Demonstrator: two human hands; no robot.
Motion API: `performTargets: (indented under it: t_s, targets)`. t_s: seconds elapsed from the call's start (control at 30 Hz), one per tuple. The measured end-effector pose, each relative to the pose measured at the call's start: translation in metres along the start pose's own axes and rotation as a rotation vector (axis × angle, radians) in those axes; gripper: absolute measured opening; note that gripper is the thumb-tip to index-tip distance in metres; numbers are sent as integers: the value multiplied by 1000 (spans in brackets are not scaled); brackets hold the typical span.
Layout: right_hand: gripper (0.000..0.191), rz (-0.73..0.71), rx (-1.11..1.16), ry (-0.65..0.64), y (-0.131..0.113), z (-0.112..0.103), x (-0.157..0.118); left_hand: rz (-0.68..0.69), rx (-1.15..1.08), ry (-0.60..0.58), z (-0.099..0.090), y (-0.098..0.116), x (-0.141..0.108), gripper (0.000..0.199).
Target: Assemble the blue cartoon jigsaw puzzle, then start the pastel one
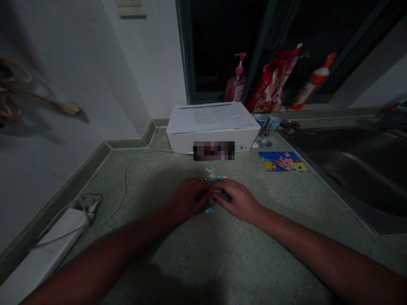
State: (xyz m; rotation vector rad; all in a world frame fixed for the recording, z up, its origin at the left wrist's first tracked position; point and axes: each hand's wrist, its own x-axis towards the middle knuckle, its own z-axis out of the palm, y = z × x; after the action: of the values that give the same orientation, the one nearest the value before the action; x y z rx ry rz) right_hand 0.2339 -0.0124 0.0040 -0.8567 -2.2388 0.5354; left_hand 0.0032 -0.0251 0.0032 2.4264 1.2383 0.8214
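A small heap of jigsaw puzzle pieces [211, 176] in pale and blue colours lies on the speckled stone countertop [178, 250]. My left hand [188, 199] and my right hand [238, 200] rest over the heap from either side, with their fingertips almost meeting. A dark blue part of the pieces shows under the fingers of my right hand. One loose blue puzzle piece [208, 209] lies just below the gap between my hands. My hands hide part of the heap, and I cannot tell whether either hand grips a piece.
A colourful cartoon picture card [282, 162] lies beyond my right hand, next to a steel sink [346, 178]. A white box [213, 142] with papers on top stands at the back, with a can [271, 125] beside it. A white power strip [44, 250] and cable [125, 186] lie left.
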Motion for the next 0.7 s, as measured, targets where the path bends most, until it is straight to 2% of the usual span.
performTargets:
  t_s: [0.3, 0.4, 0.5, 0.57, 0.7]
  targets:
    - [27, 53, -56, 54, 14, -2, 1, -37, 2, 4, 0, -1, 0, 19]
    - [31, 102, -107, 51, 17, -14, 4, -32, 13, 19, 0, -2, 0, 18]
    - [28, 179, -193, 48, 20, -34, 6, -17, 16, 41, 2, -5, 0, 16]
    - [25, 232, -250, 6, 22, -50, 5, -15, 20, 44, 3, -7, -1, 16]
    - [36, 280, -242, -259, 22, -74, -2, -13, 34, 45, 4, -8, -1, 19]
